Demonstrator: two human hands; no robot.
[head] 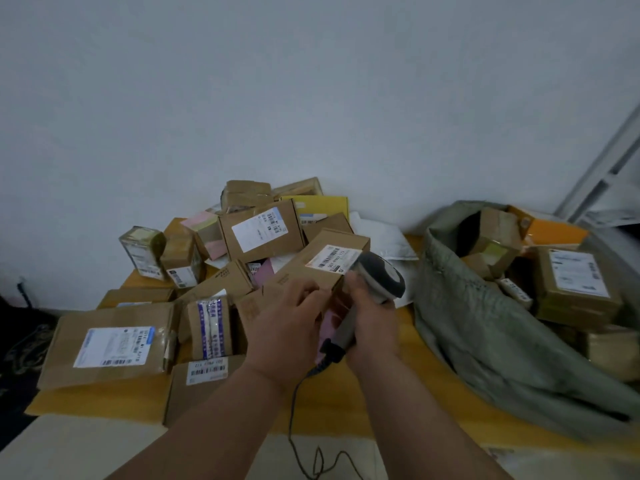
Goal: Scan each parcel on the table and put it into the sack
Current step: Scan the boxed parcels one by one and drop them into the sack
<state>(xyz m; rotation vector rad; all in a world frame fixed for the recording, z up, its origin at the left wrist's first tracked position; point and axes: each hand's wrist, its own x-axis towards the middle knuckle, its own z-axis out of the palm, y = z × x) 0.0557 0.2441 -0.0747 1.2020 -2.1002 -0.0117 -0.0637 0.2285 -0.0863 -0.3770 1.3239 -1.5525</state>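
My left hand (287,320) grips the near end of a flat brown cardboard parcel (311,271) and holds it tilted above the pile, its white barcode label (330,258) facing up. My right hand (372,318) holds a grey corded barcode scanner (375,277) by the handle, its head right beside the label. A grey-green sack (485,327) lies open at the right with several parcels inside it. Many more brown parcels (114,344) are heaped on the yellow table (398,403).
A white padded mailer (384,237) and a yellow box (322,206) lie at the back of the pile against the wall. The scanner's black cable (294,420) trails down over the table's front edge. An orange envelope (550,233) sticks out beyond the sack.
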